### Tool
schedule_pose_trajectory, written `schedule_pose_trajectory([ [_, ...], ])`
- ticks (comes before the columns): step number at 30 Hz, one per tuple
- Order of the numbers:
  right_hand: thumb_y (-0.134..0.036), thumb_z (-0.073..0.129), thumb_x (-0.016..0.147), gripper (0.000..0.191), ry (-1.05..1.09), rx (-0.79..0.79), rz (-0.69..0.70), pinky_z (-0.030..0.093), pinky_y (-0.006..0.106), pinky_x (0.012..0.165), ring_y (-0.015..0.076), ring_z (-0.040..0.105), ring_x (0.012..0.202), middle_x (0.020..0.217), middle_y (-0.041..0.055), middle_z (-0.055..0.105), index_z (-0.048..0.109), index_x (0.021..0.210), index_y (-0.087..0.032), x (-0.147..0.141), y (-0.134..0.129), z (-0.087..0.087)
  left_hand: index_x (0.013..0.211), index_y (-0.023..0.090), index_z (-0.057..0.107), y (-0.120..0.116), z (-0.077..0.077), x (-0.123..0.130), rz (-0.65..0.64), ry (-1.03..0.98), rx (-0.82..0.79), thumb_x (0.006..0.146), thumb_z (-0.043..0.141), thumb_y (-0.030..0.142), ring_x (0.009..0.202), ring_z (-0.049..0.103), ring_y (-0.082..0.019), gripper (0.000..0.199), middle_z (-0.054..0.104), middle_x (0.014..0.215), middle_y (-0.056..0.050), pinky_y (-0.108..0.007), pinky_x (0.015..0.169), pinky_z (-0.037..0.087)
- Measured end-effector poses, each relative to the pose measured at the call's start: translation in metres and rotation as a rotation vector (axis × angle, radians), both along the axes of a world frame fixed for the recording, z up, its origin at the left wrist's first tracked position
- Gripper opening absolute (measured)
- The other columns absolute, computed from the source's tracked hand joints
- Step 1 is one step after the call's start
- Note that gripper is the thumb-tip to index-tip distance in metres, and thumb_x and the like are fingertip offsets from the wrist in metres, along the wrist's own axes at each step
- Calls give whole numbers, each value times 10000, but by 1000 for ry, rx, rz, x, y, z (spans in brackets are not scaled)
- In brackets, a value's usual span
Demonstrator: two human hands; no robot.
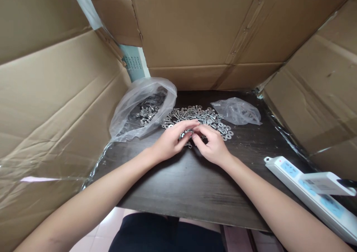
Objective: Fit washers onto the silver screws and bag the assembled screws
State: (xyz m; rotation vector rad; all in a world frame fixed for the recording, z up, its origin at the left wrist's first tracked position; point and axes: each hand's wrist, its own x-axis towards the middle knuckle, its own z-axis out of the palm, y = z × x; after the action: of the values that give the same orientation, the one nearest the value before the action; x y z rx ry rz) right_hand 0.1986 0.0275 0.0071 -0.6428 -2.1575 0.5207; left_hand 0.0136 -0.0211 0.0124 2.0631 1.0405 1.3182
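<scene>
My left hand [173, 137] is curled around some small shiny metal fasteners [185, 133] that show between the thumb and the fingers; their exact kind is hard to make out. Against its fingertips, my right hand [209, 143] is closed in a pinch, and whatever is between its fingers is hidden. Just behind both hands spreads a loose pile of bolts, nuts and washers [205, 115]. Flat washers [228, 133] lie at the right side of the pile. To the left, a clear plastic bag [125, 110] gapes open with more metal fasteners [147, 114] inside.
A second clear plastic bag [237, 110] lies at the back right of the dark table [178, 185]. A white power strip [309, 196] with a plugged-in adapter [325, 183] runs along the right. Cardboard walls [195, 29] enclose the back and both sides.
</scene>
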Motion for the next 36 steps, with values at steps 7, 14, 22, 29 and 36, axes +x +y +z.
schedule_pose_trajectory([
  [7,-230,499,989,191,-104,91,61,472,363,760,210,594,752,796,50,681,604,830,-214,4,4,1,1322,194,582,0,4,-2,-100,-216,-253,981,571,205,1282,636,-241,341,646,1363,-119,-387,1118,534],
  [14,-208,530,948,222,9,126,-55,430,330,660,180,537,653,670,14,607,569,729,-218,2,-1,7,1081,145,692,2,9,-4,35,-114,-222,933,648,242,953,734,-188,182,745,1070,-91,-289,836,625],
  [22,-161,530,913,182,-21,176,-97,423,327,649,185,528,647,668,10,581,533,740,-218,3,1,4,1055,145,772,6,5,-9,72,-39,-213,911,701,271,828,738,-153,204,792,971,-66,-248,781,610],
  [29,-187,510,940,154,-118,139,-81,446,344,688,206,570,695,728,33,625,587,809,-209,3,1,3,1045,168,802,7,4,-9,93,-10,-187,896,731,273,788,738,-149,197,807,943,-52,-240,756,600],
  [36,-147,460,928,193,-3,101,-306,482,369,769,237,632,823,830,55,685,619,842,-215,10,13,4,1023,158,790,19,5,-23,363,-261,-238,856,767,377,789,749,-175,276,805,929,-66,-276,751,612],
])
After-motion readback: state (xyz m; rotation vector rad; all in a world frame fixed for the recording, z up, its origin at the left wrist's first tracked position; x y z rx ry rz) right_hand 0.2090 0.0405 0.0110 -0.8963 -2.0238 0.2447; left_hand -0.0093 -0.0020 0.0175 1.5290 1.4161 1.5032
